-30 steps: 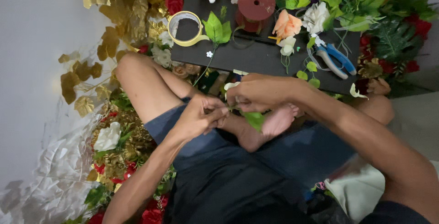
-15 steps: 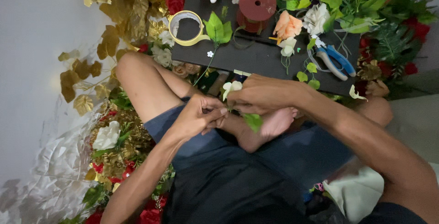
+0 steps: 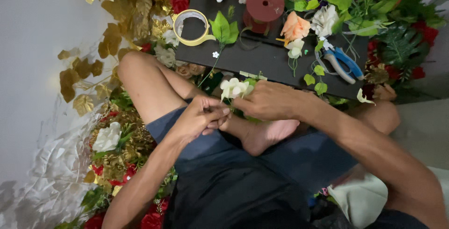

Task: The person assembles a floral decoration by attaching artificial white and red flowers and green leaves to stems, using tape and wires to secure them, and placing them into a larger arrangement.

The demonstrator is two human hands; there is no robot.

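Head view, person seated cross-legged, bare foot (image 3: pixel 269 135) at frame centre.

Right hand (image 3: pixel 266 100), just right of centre: fingers curled shut around the base of a small white flower sprig (image 3: pixel 235 88), whose blossoms stick up past the knuckles toward the upper part of the frame. A bit of green leaf shows under the hand.

Left hand (image 3: pixel 201 117), just left of centre: fingers bunched together, tips pinched at the point where the two hands meet, directly below the sprig. What the tips pinch is too small to tell; possibly the stem.

Both hands touch each other, above the lap and just below the near edge of the black board (image 3: pixel 262 63).

On the board, upper half of frame: yellow tape roll (image 3: pixel 191 28) at upper left; green leaf sprig (image 3: pixel 223 30) beside it; dark red spool (image 3: pixel 264 5) at upper centre; peach flower (image 3: pixel 295 25) right of the spool; blue-handled pliers (image 3: pixel 343 63) at right.

Around: gold leaves (image 3: pixel 114 37) at upper left, a white flower (image 3: pixel 106 138) among red and gold ones at lower left, green foliage (image 3: pixel 402 46) at upper right.
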